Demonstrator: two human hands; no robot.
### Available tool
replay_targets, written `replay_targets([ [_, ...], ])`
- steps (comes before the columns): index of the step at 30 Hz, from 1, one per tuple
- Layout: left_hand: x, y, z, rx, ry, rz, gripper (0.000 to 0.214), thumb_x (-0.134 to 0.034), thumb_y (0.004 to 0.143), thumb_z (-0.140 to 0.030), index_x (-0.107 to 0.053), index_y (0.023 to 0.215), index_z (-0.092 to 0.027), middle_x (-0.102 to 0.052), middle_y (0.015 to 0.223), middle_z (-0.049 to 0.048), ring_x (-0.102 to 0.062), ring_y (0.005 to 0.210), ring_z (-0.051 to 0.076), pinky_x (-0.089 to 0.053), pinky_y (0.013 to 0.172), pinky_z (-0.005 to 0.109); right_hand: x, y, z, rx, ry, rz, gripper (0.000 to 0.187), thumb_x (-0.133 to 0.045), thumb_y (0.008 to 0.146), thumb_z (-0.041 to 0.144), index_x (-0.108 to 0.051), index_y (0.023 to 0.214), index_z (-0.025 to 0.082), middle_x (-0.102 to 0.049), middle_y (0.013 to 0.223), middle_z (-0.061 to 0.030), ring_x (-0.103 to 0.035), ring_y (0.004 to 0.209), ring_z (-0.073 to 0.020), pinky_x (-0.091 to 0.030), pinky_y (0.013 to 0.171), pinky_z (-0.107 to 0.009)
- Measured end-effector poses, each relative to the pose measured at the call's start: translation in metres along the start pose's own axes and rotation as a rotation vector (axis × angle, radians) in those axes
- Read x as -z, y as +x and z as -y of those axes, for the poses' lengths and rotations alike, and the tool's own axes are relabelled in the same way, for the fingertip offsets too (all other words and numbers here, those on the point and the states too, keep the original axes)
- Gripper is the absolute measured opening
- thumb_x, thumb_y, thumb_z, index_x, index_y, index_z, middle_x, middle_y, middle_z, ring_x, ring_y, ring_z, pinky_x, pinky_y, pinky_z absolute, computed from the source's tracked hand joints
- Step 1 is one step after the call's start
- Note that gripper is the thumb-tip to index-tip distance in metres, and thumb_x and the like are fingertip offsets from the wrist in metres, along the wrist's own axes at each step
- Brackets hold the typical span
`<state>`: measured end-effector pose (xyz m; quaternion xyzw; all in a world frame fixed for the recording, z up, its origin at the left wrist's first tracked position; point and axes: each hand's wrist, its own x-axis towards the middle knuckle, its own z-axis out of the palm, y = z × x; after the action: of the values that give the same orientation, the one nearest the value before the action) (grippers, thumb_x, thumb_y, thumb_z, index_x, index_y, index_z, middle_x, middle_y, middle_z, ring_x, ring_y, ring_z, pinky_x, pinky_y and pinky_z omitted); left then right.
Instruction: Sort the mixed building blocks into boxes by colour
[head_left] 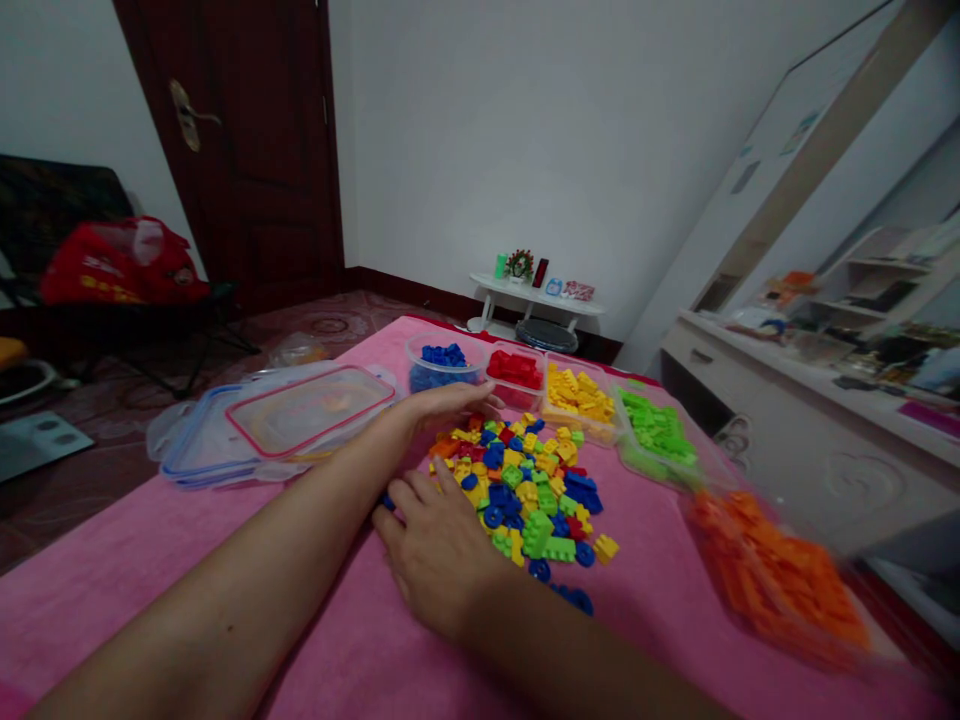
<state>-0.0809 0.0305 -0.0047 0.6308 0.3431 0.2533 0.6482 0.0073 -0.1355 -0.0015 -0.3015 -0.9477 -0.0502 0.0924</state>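
A heap of mixed coloured plastic bricks point(529, 490) lies on the pink cloth point(360, 640). My left hand point(446, 405) reaches across, fingers stretched flat along the heap's far-left edge, just in front of the tub of blue bricks point(442, 363). My right hand point(435, 545) rests palm down at the heap's near-left side, fingers spread and touching the bricks, with a blue piece at the thumb. Beyond the heap stand tubs of red bricks point(516, 370), yellow bricks point(579, 395), green bricks point(658, 430) and orange bricks point(772, 575).
Stacked clear container lids point(292, 415) lie at the left on the cloth. A white cabinet point(810, 450) stands to the right, a small white table point(534, 297) by the far wall, a dark door point(247, 150) and a chair with a red bag point(124, 265) at the left.
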Motion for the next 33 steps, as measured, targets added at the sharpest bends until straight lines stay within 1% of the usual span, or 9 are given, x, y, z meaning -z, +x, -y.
replay_targets([
  [5, 0.002, -0.002, -0.005, 0.034, 0.018, 0.019, 0.062, -0.046, 0.077, -0.068, -0.064, 0.109, -0.018, -0.063, 0.117, 0.0114, -0.058, 0.091, 0.018, -0.042, 0.071, 0.027, -0.002, -0.002, -0.006, -0.093, -0.047, 0.049, 0.034, -0.043, 0.088, 0.027, -0.060, 0.112, 0.011, -0.060, 0.104, -0.0137, -0.049, 0.105, -0.0276, -0.026, 0.103, -0.055],
  [9, 0.000, -0.004, -0.007, 0.007, 0.122, -0.022, 0.058, -0.054, 0.075, -0.063, -0.065, 0.109, -0.017, -0.063, 0.115, 0.0116, -0.058, 0.097, 0.019, -0.042, 0.074, 0.027, 0.019, -0.011, -0.019, -0.236, -0.037, 0.056, 0.033, -0.045, 0.089, 0.034, -0.069, 0.093, 0.013, -0.063, 0.100, -0.0144, -0.050, 0.104, -0.0277, -0.026, 0.102, -0.052],
  [12, 0.000, -0.005, -0.011, -0.024, 0.233, -0.004, 0.054, -0.062, 0.072, -0.052, -0.063, 0.113, -0.017, -0.066, 0.107, 0.0089, -0.060, 0.088, 0.017, -0.043, 0.072, 0.026, 0.043, -0.021, -0.038, -0.306, 0.093, -0.010, 0.035, -0.045, 0.090, 0.040, -0.070, 0.078, 0.019, -0.067, 0.088, -0.0074, -0.056, 0.091, -0.0210, -0.036, 0.093, -0.040],
  [16, 0.001, -0.010, -0.025, -0.071, 0.505, -0.003, 0.043, -0.065, 0.070, -0.030, -0.065, 0.110, -0.014, -0.069, 0.101, 0.0080, -0.061, 0.083, 0.017, -0.045, 0.072, 0.025, 0.060, -0.040, -0.088, -0.484, 0.111, -0.193, 0.031, -0.045, 0.089, 0.038, -0.070, 0.082, 0.021, -0.068, 0.087, -0.0049, -0.060, 0.084, -0.0183, -0.042, 0.077, -0.030],
  [18, 0.001, -0.015, -0.034, -0.044, 0.728, -0.043, 0.040, -0.064, 0.068, -0.022, -0.067, 0.107, -0.013, -0.070, 0.099, 0.0087, -0.061, 0.082, 0.018, -0.044, 0.069, 0.024, 0.056, -0.053, -0.120, -0.606, 0.053, -0.266, 0.026, -0.047, 0.087, 0.033, -0.070, 0.088, 0.021, -0.069, 0.095, -0.0056, -0.060, 0.092, -0.0198, -0.042, 0.081, -0.030],
  [21, 0.000, -0.022, -0.045, 0.040, 1.095, -0.084, 0.038, -0.066, 0.063, -0.019, -0.070, 0.100, -0.014, -0.071, 0.091, 0.0067, -0.060, 0.076, 0.017, -0.042, 0.062, 0.021, 0.038, -0.073, -0.161, -0.687, 0.085, -0.163, 0.027, -0.056, 0.078, 0.023, -0.070, 0.101, 0.021, -0.068, 0.107, -0.0048, -0.059, 0.102, -0.0221, -0.041, 0.088, -0.031],
  [23, -0.002, -0.025, -0.046, 0.083, 1.259, -0.099, 0.036, -0.067, 0.061, -0.020, -0.072, 0.096, -0.018, -0.071, 0.089, 0.0042, -0.060, 0.075, 0.016, -0.040, 0.061, 0.020, 0.024, -0.082, -0.177, -0.658, 0.159, -0.100, 0.034, -0.059, 0.073, 0.019, -0.068, 0.106, 0.020, -0.067, 0.110, -0.0049, -0.059, 0.104, -0.0222, -0.041, 0.089, -0.031],
  [27, -0.007, -0.022, -0.038, 0.157, 1.381, -0.157, 0.034, -0.065, 0.063, -0.021, -0.072, 0.097, -0.020, -0.071, 0.092, 0.0053, -0.062, 0.079, 0.017, -0.040, 0.063, 0.020, 0.011, -0.086, -0.186, -0.605, 0.229, -0.076, 0.031, -0.059, 0.071, 0.017, -0.071, 0.100, 0.019, -0.069, 0.100, -0.0056, -0.062, 0.089, -0.0199, -0.044, 0.079, -0.029],
  [33, -0.015, -0.015, -0.026, 0.191, 1.381, -0.319, 0.021, -0.063, 0.066, -0.025, -0.073, 0.083, -0.019, -0.071, 0.086, 0.0089, -0.064, 0.076, 0.020, -0.041, 0.058, 0.022, 0.022, -0.085, -0.181, -0.686, 0.231, 0.025, 0.031, -0.065, 0.064, 0.020, -0.071, 0.094, 0.017, -0.068, 0.083, -0.0040, -0.058, 0.071, -0.0157, -0.040, 0.061, -0.023],
])
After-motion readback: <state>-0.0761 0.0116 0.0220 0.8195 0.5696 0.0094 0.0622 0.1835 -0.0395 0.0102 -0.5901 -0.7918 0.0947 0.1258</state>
